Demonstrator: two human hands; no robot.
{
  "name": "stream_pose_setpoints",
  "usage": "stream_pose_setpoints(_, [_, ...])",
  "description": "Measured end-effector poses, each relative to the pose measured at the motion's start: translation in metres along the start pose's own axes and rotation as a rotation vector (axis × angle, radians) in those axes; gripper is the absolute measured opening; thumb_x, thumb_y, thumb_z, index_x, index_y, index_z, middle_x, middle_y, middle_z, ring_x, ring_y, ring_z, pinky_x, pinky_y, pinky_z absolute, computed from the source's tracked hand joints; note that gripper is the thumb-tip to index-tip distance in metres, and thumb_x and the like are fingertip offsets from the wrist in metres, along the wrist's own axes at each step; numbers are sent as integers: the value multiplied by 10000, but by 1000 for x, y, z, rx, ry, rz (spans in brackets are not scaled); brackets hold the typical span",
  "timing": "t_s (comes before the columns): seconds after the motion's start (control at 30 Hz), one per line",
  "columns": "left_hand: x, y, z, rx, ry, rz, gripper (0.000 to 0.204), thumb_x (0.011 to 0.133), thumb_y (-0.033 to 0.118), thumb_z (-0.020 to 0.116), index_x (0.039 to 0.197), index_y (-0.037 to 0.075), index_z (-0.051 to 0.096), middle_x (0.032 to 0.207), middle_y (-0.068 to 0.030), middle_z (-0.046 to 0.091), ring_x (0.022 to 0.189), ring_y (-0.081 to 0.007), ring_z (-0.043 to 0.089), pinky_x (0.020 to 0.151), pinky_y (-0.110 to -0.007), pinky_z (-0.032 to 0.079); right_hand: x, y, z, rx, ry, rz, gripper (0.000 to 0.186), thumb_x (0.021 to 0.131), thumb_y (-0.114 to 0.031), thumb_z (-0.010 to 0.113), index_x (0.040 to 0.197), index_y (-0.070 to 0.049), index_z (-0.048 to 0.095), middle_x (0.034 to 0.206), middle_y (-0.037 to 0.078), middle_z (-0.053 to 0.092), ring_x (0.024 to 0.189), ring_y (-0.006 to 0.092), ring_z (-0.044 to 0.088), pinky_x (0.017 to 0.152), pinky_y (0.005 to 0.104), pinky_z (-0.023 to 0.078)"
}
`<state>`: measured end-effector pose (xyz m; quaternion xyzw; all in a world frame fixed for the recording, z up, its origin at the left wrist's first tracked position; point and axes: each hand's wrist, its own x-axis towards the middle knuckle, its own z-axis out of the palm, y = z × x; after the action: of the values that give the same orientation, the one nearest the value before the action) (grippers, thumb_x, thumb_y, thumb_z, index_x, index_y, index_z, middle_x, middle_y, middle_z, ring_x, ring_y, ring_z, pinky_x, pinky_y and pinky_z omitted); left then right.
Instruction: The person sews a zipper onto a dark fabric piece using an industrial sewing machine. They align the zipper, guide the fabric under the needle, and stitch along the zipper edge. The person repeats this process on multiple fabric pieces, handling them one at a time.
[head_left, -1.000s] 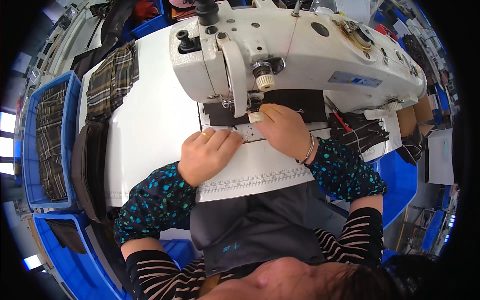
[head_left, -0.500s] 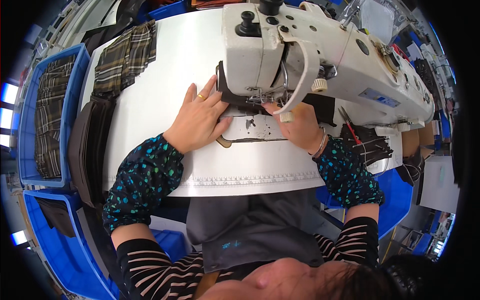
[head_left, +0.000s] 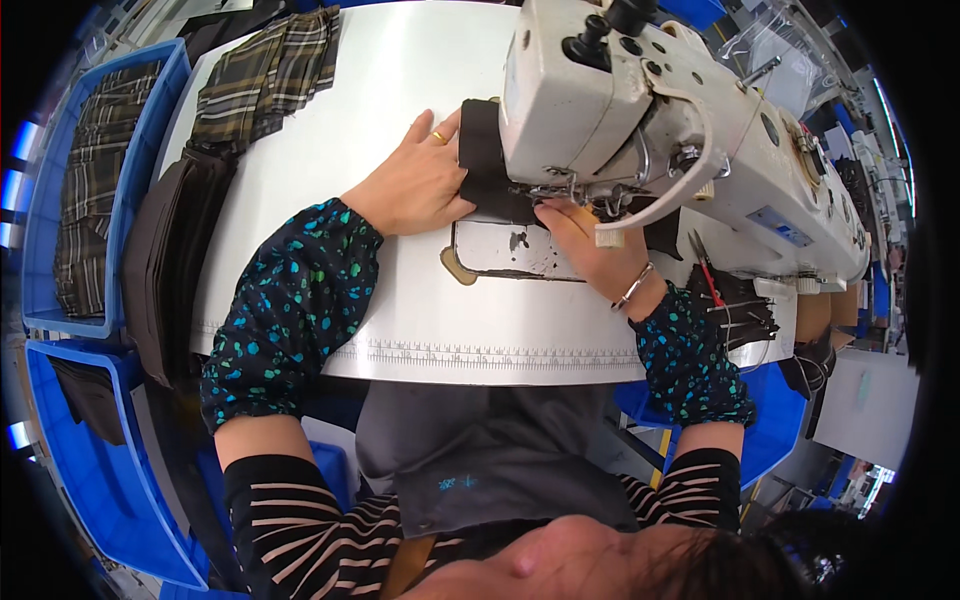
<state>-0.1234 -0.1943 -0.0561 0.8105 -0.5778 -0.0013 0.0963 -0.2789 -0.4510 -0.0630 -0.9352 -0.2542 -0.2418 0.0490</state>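
- Flat on white worktable (head_left: pixel 400 300), partly beneath head of white sewing machine (head_left: pixel 570 110): dark brown fabric panel (head_left: pixel 483 165).
- Relative to left hand (head_left: pixel 408 185): panel immediately to the right, left edge at the fingertips.
- State of left hand: open, palm down, fingers spread and pointing away from the body; gold-coloured ring on one finger.
- Relative to right hand (head_left: pixel 600 250): panel ahead and to the left, near edge at the fingertips, just beside the needle area.
- State of right hand: fingers close together, extended toward the fabric; cannot tell whether pinching or only pressing.
- To the right of right hand: further dark fabric (head_left: pixel 662 232); cannot tell whether part of the same panel.
- Between the hands, on the near side of the panel: pale machine plate (head_left: pixel 500 250).
- Farther right: red-handled snips (head_left: pixel 710 270), near dark strips (head_left: pixel 748 318).
- Far left: plaid fabric (head_left: pixel 268 80) on the worktable, dark folded stack (head_left: pixel 160 260), and blue bin (head_left: pixel 122 230) with plaid pieces inside.
- Along near edge of worktable: ruler scale (head_left: pixel 480 356).
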Motion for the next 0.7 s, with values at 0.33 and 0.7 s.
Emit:
stream_pose_setpoints(0.33, [-5,8,1,77,99,-60,409,964,326,636,1149,-13,771,1515,-188,548,1584,-444,272,1153,-691,325,1,-21,-19,2,23,-16,346,887,-65,745,1228,-117,771,986,69,789,814,226,771,665,325,611])
stream_pose_setpoints(0.7, [-30,17,-22,-92,567,47,427,812,-42,653,1220,63,725,1296,-88,705,1167,-290,666,1029,-412,546,-11,-14,-13,-24,-107,37,332,898,-180,803,1215,-108,735,1146,12,772,1037,192,762,787,334,607])
